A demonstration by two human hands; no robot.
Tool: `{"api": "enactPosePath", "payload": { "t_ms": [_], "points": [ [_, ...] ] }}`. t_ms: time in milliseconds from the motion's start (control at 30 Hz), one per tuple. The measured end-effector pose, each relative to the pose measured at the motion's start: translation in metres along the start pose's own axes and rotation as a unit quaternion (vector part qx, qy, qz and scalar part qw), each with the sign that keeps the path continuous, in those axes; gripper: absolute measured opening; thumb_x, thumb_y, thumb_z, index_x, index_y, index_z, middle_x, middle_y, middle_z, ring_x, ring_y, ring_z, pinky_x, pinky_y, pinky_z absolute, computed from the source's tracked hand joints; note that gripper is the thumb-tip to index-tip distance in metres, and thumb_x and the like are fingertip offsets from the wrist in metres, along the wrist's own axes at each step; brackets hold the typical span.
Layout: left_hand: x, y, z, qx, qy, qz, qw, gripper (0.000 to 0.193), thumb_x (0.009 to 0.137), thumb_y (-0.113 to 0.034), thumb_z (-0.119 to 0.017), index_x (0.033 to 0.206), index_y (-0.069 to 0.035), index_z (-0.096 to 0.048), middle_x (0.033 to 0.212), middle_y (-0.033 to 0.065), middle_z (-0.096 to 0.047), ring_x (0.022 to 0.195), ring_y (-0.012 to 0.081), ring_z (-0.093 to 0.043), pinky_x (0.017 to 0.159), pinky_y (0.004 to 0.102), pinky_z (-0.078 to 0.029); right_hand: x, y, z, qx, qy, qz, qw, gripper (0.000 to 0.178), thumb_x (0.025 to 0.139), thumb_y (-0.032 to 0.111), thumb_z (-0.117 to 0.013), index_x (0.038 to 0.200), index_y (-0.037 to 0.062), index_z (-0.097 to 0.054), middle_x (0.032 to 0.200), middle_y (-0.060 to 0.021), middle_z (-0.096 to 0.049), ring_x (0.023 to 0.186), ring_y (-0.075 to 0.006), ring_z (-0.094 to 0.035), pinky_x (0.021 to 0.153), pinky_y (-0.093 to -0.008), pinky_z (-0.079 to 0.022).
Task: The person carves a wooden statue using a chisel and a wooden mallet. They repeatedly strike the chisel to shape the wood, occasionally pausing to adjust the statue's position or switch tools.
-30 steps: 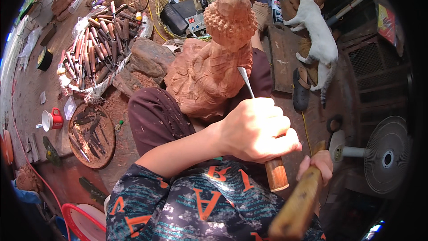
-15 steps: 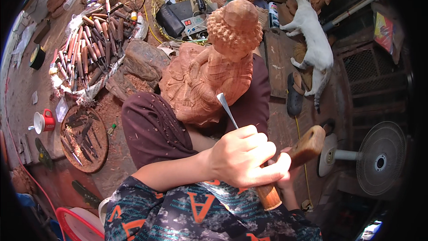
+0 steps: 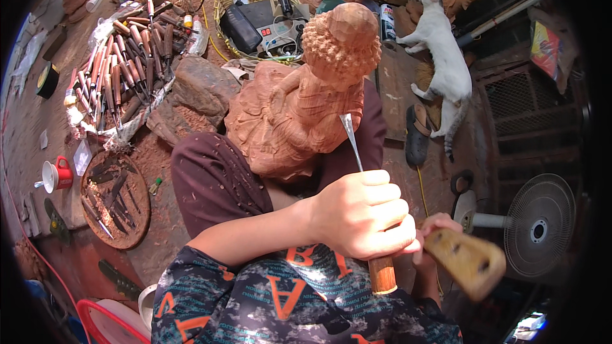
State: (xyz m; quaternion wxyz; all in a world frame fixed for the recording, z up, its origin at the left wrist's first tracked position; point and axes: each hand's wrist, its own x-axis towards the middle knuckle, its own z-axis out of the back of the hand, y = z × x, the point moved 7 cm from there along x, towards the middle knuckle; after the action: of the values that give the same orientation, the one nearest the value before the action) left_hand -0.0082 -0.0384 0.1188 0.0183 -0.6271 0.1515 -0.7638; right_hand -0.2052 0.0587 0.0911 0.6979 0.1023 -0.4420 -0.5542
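A reddish wooden carved figure (image 3: 299,108) with a round curly head rests on my lap, leaning away from me. My left hand (image 3: 363,213) is wrapped around a chisel (image 3: 352,140) with a wooden handle; its thin steel blade points up and its tip touches the figure's side below the head. My right hand (image 3: 437,229) grips a wooden mallet (image 3: 465,261), which sits low and to the right of the chisel's handle end, blurred.
Many chisels (image 3: 121,67) lie on the ground at upper left, and a round tray (image 3: 115,197) holds more tools. A red cup (image 3: 57,174), a stone (image 3: 201,86), a basket of electrical gear (image 3: 261,19), a white cat (image 3: 443,51) and a fan (image 3: 542,229) surround me.
The mallet has swung back and forth near the chisel's handle and now sits lower right of it. The chisel blade stays against the figure, and the view has shifted slightly.
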Motion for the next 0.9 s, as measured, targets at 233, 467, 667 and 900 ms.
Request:
{"api": "enactPosePath", "payload": {
  "t_ms": [233, 467, 667, 900],
  "points": [
    [0.000, 0.004, 0.003, -0.020, -0.033, 0.009, 0.999, 0.027, 0.077, -0.030, -0.069, 0.070, -0.009, -0.054, 0.060, -0.0023, -0.040, 0.054, 0.0141, -0.043, 0.051, 0.0286, -0.033, 0.016, 0.044, 0.008, -0.253, 0.039, 0.184, 0.949, 0.044, 0.072, 0.000, -0.072, 0.105, 0.0082, -0.046, 0.066, -0.0054, -0.048, 0.049, -0.0193, -0.046, 0.046, -0.0314, -0.038],
    [-0.004, 0.002, 0.016, -0.011, -0.105, -0.021, 0.994, 0.026, 0.076, -0.022, -0.072, 0.068, -0.009, -0.051, 0.058, -0.0037, -0.037, 0.049, 0.0122, -0.038, 0.046, 0.0270, -0.028, 0.005, 0.040, 0.000, -0.238, 0.005, 0.170, 0.956, 0.033, 0.074, 0.002, -0.071, 0.096, 0.0062, -0.048, 0.061, -0.0040, -0.047, 0.050, -0.0209, -0.050, 0.046, -0.0319, -0.041],
    [-0.005, -0.001, 0.049, -0.004, -0.094, 0.022, 0.995, 0.030, 0.078, -0.030, -0.077, 0.072, -0.008, -0.057, 0.056, -0.0034, -0.039, 0.045, 0.0117, -0.038, 0.043, 0.0256, -0.030, -0.004, 0.007, -0.005, -0.157, 0.039, -0.057, 0.985, 0.043, 0.070, -0.011, -0.068, 0.101, 0.0067, -0.045, 0.076, -0.0034, -0.043, 0.062, -0.0137, -0.047, 0.056, -0.0266, -0.039],
    [0.015, 0.045, 0.101, -0.248, -0.255, 0.100, 0.929, 0.030, 0.095, -0.035, -0.056, 0.114, -0.014, -0.046, 0.092, 0.0094, -0.042, 0.064, 0.0181, -0.048, 0.048, 0.0280, -0.046, -0.029, -0.031, -0.040, 0.134, 0.040, -0.354, 0.925, 0.039, 0.069, 0.004, -0.081, 0.100, 0.0029, -0.056, 0.072, 0.0038, -0.050, 0.064, -0.0044, -0.048, 0.058, -0.0214, -0.040]
  ]
}}
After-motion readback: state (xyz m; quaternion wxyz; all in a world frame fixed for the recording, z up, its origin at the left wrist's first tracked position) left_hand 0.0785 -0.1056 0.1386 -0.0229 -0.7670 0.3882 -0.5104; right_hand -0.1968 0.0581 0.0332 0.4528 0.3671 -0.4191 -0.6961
